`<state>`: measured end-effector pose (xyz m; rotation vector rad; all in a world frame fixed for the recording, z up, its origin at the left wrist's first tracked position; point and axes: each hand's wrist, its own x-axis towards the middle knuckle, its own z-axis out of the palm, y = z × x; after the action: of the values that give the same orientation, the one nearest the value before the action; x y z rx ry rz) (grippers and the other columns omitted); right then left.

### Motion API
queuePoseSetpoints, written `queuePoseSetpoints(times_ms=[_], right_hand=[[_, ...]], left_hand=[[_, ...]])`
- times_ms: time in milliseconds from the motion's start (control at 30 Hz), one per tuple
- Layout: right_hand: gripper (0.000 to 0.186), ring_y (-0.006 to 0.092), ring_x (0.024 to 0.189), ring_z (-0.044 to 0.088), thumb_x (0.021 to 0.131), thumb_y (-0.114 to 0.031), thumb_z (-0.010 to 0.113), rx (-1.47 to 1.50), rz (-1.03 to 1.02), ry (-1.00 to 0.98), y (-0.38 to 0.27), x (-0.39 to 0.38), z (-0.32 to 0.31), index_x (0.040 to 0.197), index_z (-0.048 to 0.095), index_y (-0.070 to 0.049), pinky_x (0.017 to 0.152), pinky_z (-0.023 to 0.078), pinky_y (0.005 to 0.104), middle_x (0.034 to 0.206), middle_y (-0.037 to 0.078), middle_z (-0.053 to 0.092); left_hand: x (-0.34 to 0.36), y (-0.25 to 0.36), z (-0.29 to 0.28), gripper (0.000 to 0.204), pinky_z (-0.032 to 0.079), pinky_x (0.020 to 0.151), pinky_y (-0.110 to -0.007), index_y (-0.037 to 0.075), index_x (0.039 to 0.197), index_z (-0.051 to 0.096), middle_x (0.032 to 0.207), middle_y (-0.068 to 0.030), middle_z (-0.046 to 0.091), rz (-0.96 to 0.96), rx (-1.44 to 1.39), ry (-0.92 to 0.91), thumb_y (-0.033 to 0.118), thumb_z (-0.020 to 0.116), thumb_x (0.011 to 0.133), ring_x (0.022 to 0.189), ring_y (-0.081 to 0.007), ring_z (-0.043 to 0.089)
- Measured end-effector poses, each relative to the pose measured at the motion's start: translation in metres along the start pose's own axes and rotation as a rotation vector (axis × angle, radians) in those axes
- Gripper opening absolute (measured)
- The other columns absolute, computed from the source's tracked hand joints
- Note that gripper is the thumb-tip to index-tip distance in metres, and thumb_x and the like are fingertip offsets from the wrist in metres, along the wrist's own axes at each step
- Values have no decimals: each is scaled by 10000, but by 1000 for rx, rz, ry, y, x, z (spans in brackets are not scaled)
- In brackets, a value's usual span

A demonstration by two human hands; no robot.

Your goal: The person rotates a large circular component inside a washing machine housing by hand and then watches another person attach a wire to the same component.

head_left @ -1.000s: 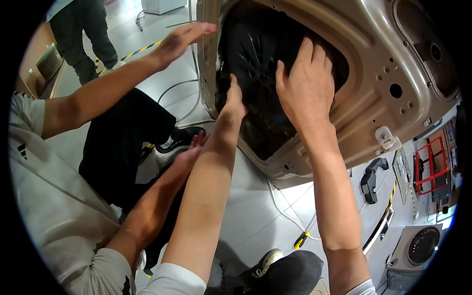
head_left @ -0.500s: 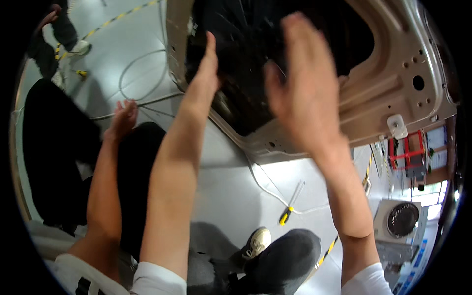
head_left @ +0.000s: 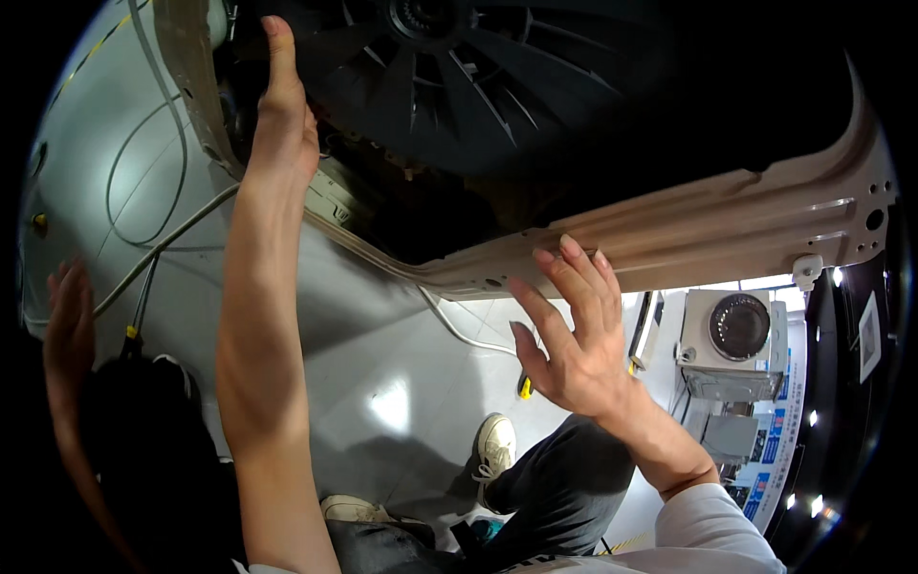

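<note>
My left hand [head_left: 284,124] is raised at the left side of the opening in a beige metal cabinet [head_left: 669,244]. Its thumb stretches upward, the other fingers are mostly hidden behind the palm, and nothing shows in it. Inside the cabinet is a large black round part [head_left: 449,86] with radial ribs and a hub. My right hand [head_left: 579,349] is open, fingers spread and slightly bent, by the cabinet's lower edge. Its fingertips overlap that edge in the picture; whether they touch it I cannot tell.
A co-worker's hand [head_left: 69,306] is at far left. Near it on the floor lies a screwdriver [head_left: 132,337]; another yellow handle [head_left: 526,387] shows beside my right hand. A pale cable [head_left: 172,234] crosses the floor. A front-loading washing machine [head_left: 727,330] stands at right.
My view has shifted closer to the cabinet, and the ribbed round part now shows plainly. My right hand has come down from in front of the opening to its lower edge.
</note>
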<state>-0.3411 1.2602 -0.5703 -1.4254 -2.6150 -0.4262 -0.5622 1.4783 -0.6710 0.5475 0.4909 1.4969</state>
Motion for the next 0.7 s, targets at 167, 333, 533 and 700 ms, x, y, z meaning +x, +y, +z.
queuePoseSetpoints(times_ms=[167, 333, 533, 700], right_hand=[[468, 333, 1239, 445, 676, -47, 677, 53, 109, -37, -18, 9, -15, 1138, 607, -14, 1032, 352, 466, 1248, 175, 513], [742, 352, 1275, 383, 865, -131, 619, 722, 568, -16, -43, 37, -18, 1437, 177, 33, 1062, 317, 389, 1388, 242, 350], [731, 265, 1365, 256, 972, -483, 391, 1626, 1154, 629, -64, 91, 23, 1452, 148, 12, 1124, 210, 380, 1482, 176, 237], [690, 249, 1364, 238, 974, -490, 360, 1809, 1242, 985, -60, 110, 54, 1432, 193, -1, 1138, 166, 377, 1472, 144, 246]], left_hand=[[0, -5, 3, 884, 263, 1107, -393, 69, 1434, 295, 1452, -78, 366, -48, 12, 150, 704, 416, 831, 1324, -222, 358], [-8, -3, 8, 976, 247, 1104, -352, 37, 1447, 236, 1474, -65, 318, -77, 44, 276, 710, 499, 791, 1324, -192, 335], [-9, -5, 14, 1042, 324, 1041, -323, -30, 1391, 323, 1372, -91, 435, -120, 114, 329, 762, 514, 742, 1217, -190, 435], [-14, 16, 10, 905, 284, 1062, -337, -75, 1367, 308, 1373, -192, 403, -137, 420, 343, 652, 484, 858, 1273, -261, 384]])
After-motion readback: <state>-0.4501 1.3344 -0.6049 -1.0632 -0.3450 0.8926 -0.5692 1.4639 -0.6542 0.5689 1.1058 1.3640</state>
